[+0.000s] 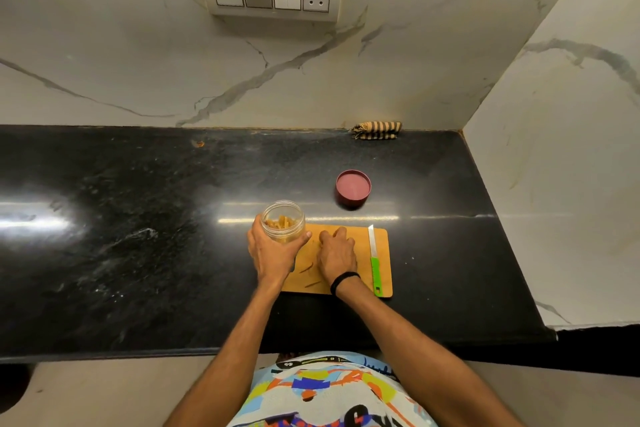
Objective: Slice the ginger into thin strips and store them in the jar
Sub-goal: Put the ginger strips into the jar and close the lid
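A clear plastic jar [283,221] holding several ginger strips stands at the left end of the wooden cutting board [362,236]. My left hand [272,251] grips the jar from the near side, thumb and fingers round its wall. My right hand [336,251] rests palm down on the middle of the board with its fingers curled at the far end; whatever lies under them is hidden. Two loose ginger strips [306,268] lie on the board between my hands. A green-handled knife [374,262] lies along the board's right edge, blade pointing away.
The jar's maroon lid [353,188] lies upside down on the black counter [156,236] behind the board. A striped cloth [377,130] sits against the marble back wall. A side wall closes the counter on the right.
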